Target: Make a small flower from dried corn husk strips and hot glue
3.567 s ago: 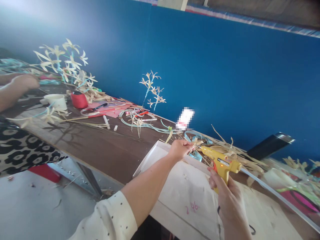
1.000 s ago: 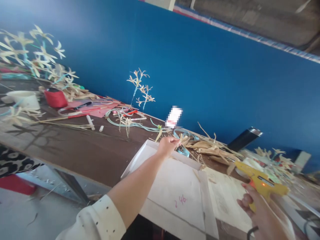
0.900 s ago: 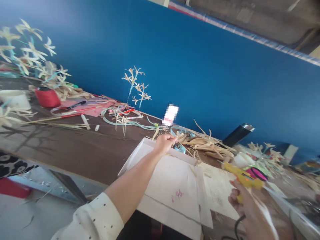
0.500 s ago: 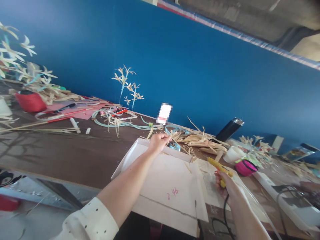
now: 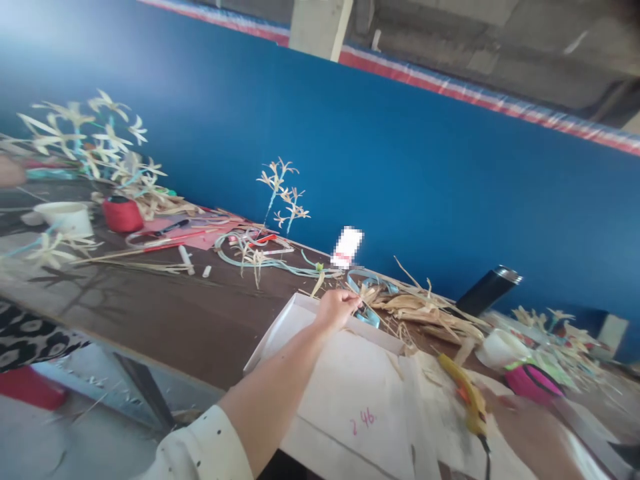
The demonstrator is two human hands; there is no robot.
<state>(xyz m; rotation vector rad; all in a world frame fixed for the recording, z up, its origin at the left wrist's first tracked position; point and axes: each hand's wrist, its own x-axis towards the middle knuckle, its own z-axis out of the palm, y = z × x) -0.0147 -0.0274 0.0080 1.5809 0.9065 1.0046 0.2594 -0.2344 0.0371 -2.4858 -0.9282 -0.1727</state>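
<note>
Above the far edge of a shallow white cardboard box (image 5: 330, 373), my left hand (image 5: 339, 309) is closed in a pinch on a small pale husk flower (image 5: 369, 293). A light-blue ribbon (image 5: 369, 317) and a heap of dried husks (image 5: 425, 313) lie just beyond it. To the right of the box, a yellow glue gun (image 5: 469, 397) with a dark cord rests on paper. My right hand (image 5: 523, 417) is beside the gun, apart from its body; motion smears the fingers, so their pose cannot be made out.
Husk flowers on blue stems (image 5: 283, 193) stand by the blue wall. A black flask (image 5: 487, 291), a white cup (image 5: 503, 348) and a pink pouch (image 5: 534, 383) are at right. Red thread (image 5: 123, 215) and a white cup (image 5: 65, 219) stand left, near another person's hand (image 5: 10, 172).
My right hand has let go of the glue gun, which now lies on the paper, and has moved right. My left hand keeps its pinch on the husk flower. The view has swung left.
</note>
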